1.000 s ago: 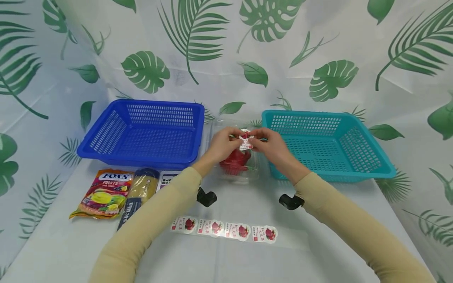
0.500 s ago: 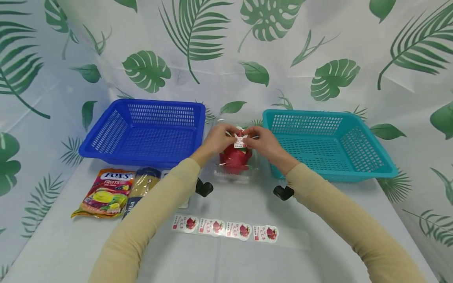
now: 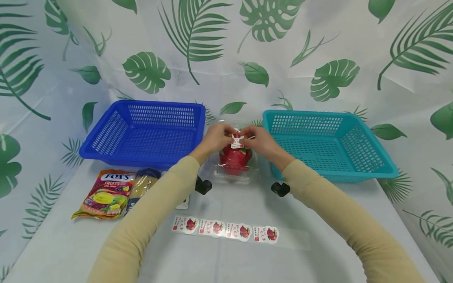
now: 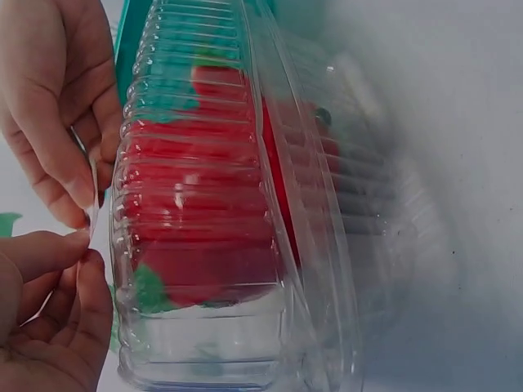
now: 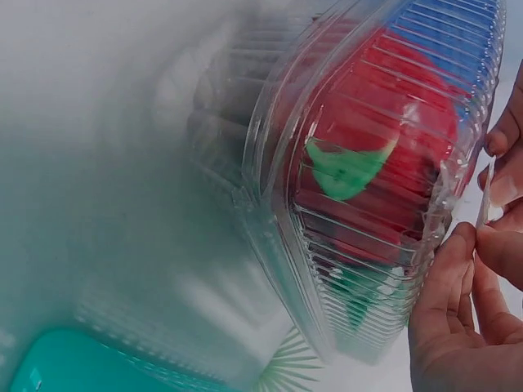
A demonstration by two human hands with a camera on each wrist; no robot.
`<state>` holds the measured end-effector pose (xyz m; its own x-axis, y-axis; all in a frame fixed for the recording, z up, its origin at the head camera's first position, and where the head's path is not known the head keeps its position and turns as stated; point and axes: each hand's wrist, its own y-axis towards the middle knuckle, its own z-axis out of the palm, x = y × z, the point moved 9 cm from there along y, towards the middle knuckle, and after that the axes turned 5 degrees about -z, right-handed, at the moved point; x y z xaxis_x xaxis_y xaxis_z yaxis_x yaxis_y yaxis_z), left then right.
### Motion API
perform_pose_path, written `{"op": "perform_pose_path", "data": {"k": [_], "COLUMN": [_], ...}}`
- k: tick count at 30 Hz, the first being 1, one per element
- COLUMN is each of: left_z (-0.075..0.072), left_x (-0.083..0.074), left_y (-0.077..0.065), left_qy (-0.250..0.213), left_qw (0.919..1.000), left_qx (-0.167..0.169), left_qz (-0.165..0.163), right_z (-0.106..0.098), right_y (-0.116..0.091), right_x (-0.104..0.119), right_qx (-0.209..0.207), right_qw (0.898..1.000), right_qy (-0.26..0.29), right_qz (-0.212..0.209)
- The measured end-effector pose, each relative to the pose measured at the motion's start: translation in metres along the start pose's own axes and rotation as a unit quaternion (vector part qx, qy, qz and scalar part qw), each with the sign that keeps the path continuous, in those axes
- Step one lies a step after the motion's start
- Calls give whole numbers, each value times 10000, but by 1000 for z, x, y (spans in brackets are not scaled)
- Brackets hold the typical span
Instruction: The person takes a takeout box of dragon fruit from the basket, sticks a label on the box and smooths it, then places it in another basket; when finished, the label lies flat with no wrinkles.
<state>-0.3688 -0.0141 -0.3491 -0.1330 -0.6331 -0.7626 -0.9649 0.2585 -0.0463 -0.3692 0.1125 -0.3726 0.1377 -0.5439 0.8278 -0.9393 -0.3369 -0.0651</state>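
A clear plastic box point(image 3: 233, 175) with a red, green-tipped dragon fruit point(image 3: 233, 157) inside stands between two baskets. Just over its lid, my left hand point(image 3: 216, 137) and right hand point(image 3: 261, 140) pinch the two sides of a white dragon fruit sticker point(image 3: 237, 142). In the left wrist view the sticker point(image 4: 93, 200) appears edge-on, right at the ribbed lid, between the fingertips of both hands. The right wrist view shows the fingers of my right hand point(image 5: 466, 302) close against the box point(image 5: 327, 286).
A blue basket point(image 3: 141, 160) stands at left, a teal basket point(image 3: 329, 175) at right. Front left lie a Fox's candy bag point(image 3: 106, 194) and a pasta pack point(image 3: 141, 184); a white item is partly hidden by the sleeve. A strip point(image 3: 226, 230) of several stickers lies in front.
Both hands have shifted slightly left with the sticker, which now sits over the box's middle. More of the dragon fruit shows below it. The baskets and sticker strip stay put.
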Motion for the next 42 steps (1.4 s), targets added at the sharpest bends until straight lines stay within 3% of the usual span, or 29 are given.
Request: {"op": "perform_pose_path", "data": {"k": [16,30,42], "left_z": [3,2,5], "left_x": [11,15,11], "left_y": [4,3,3], "left_qy": [-169,-240,24], "left_qw": [9998,9995,9998], "left_qx": [33,-24,88], "left_qz": [-120,-221,-181], "right_z": [3,4,3], "right_y": [1,3,4], "right_x": [3,2,2], "right_qx": [85,-29,-3], "right_qw": [9998,9994,9991], "right_qy": [123,-196,-335], "right_qz": [145,283,265]}}
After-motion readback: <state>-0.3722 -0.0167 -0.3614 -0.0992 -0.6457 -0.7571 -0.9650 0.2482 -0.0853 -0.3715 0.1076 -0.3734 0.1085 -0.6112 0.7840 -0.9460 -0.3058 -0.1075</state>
